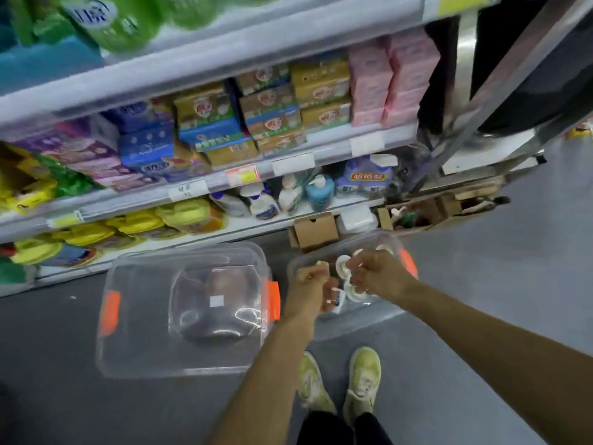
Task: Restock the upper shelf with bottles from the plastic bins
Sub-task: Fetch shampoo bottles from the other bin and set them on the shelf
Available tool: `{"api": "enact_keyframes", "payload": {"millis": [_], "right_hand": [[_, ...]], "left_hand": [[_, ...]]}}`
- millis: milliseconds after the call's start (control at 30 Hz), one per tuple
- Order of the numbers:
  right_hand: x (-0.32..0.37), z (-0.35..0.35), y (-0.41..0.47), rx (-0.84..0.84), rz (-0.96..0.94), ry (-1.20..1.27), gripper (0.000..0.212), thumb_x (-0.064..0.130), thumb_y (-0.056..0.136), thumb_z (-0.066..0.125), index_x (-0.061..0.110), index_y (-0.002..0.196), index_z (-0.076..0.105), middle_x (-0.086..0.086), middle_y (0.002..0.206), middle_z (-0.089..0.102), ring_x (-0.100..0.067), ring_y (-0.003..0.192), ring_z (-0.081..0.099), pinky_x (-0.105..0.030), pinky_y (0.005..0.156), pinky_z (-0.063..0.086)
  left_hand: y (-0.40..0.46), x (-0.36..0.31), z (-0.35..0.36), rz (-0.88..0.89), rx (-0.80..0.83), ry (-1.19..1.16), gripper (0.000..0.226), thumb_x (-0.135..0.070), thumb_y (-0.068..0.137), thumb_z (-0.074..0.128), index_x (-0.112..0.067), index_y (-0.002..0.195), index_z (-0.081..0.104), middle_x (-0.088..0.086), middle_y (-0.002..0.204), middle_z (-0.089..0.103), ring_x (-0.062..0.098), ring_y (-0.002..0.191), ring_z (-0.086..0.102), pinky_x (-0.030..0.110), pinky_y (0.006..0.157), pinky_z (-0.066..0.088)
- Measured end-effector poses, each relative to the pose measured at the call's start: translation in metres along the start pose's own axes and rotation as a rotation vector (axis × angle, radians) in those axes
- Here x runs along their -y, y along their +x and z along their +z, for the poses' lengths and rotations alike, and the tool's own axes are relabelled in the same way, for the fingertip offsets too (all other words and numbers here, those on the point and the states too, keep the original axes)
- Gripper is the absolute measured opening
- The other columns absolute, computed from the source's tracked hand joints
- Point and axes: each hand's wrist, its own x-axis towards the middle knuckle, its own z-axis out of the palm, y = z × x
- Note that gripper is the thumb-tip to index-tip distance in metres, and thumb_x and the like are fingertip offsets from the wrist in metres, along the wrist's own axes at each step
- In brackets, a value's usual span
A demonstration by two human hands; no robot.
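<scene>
Two clear plastic bins with orange latches stand on the floor. The left bin (144, 348) shows a dark blurred shape through its clear top. Both my hands are over the right bin (385, 244), which holds white-capped bottles (342, 263). My left hand (309, 284) is curled round a small white bottle (335, 298) whose lower end shows under the fist. My right hand (375, 274) grips another white-capped bottle (354, 292) by its top. The upper shelf (224, 43) runs across the top of the view, with green packs on it.
Lower shelves hold boxed goods (272, 117), yellow packs (134, 223) and cleaner bottles (288, 194). A cardboard box (316, 231) sits behind the right bin. A metal ladder or cart frame (481, 101) leans at the right. My shoes (362, 380) stand on grey floor.
</scene>
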Motion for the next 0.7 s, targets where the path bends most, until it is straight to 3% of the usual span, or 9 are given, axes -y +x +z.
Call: {"api": "enact_keyframes", "payload": {"millis": [67, 133, 267, 400, 533, 633, 700], "right_hand": [[-0.026, 0.019, 0.017, 0.020, 0.038, 0.008, 0.018, -0.007, 0.091, 0.052, 0.002, 0.082, 0.064, -0.010, 0.072, 0.058, -0.018, 0.061, 0.057, -0.023, 0.056, 0.047], [-0.055, 0.039, 0.034, 0.009, 0.059, 0.034, 0.020, -0.008, 0.090, 0.053, 0.003, 0.079, 0.064, -0.010, 0.066, 0.057, -0.011, 0.053, 0.055, -0.019, 0.050, 0.045], [-0.113, 0.074, 0.062, 0.031, 0.140, 0.087, 0.025, -0.005, 0.091, 0.054, 0.011, 0.074, 0.065, -0.011, 0.067, 0.058, -0.024, 0.059, 0.054, -0.031, 0.057, 0.044], [-0.157, 0.105, 0.091, 0.080, 0.317, 0.277, 0.040, -0.011, 0.090, 0.051, 0.010, 0.057, 0.057, -0.008, 0.052, 0.048, -0.023, 0.056, 0.044, -0.028, 0.055, 0.035], [-0.189, 0.132, 0.114, 0.092, 0.257, 0.113, 0.018, -0.012, 0.090, 0.053, 0.000, 0.081, 0.063, -0.011, 0.068, 0.053, -0.019, 0.057, 0.051, -0.028, 0.051, 0.046], [-0.209, 0.148, 0.135, 0.101, 0.171, -0.019, 0.022, -0.011, 0.091, 0.052, 0.004, 0.103, 0.062, -0.012, 0.089, 0.056, -0.026, 0.080, 0.058, -0.038, 0.074, 0.051], [-0.217, 0.153, 0.148, 0.108, 0.066, -0.163, 0.028, -0.007, 0.091, 0.051, 0.005, 0.115, 0.061, -0.008, 0.099, 0.055, -0.026, 0.092, 0.055, -0.035, 0.082, 0.049]], "left_hand": [[0.025, 0.037, 0.000, -0.063, -0.001, 0.023, 0.021, -0.009, 0.100, 0.048, -0.016, 0.085, 0.061, 0.006, 0.073, 0.061, 0.018, 0.054, 0.049, 0.022, 0.046, 0.035], [0.048, 0.074, 0.000, -0.129, -0.022, -0.003, 0.019, -0.007, 0.100, 0.046, -0.013, 0.089, 0.060, 0.004, 0.069, 0.057, 0.015, 0.048, 0.047, 0.019, 0.044, 0.032], [0.092, 0.137, -0.003, -0.238, -0.092, -0.030, 0.024, -0.005, 0.100, 0.044, -0.013, 0.082, 0.058, 0.004, 0.073, 0.056, 0.014, 0.053, 0.053, 0.019, 0.043, 0.038], [0.135, 0.182, -0.012, -0.289, -0.191, -0.069, 0.026, -0.004, 0.099, 0.044, -0.015, 0.077, 0.054, 0.002, 0.070, 0.053, 0.013, 0.055, 0.050, 0.022, 0.043, 0.041], [0.177, 0.217, -0.022, -0.308, -0.248, -0.124, 0.025, -0.001, 0.099, 0.045, -0.016, 0.084, 0.059, 0.005, 0.073, 0.054, 0.016, 0.064, 0.052, 0.028, 0.060, 0.045], [0.213, 0.237, -0.025, -0.312, -0.231, -0.114, 0.021, 0.005, 0.098, 0.043, -0.008, 0.098, 0.060, 0.008, 0.072, 0.051, 0.010, 0.053, 0.053, 0.027, 0.063, 0.044], [0.233, 0.248, -0.022, -0.308, -0.212, -0.079, 0.024, 0.003, 0.097, 0.045, -0.008, 0.114, 0.059, 0.015, 0.091, 0.059, 0.017, 0.078, 0.064, 0.034, 0.085, 0.051]]}}
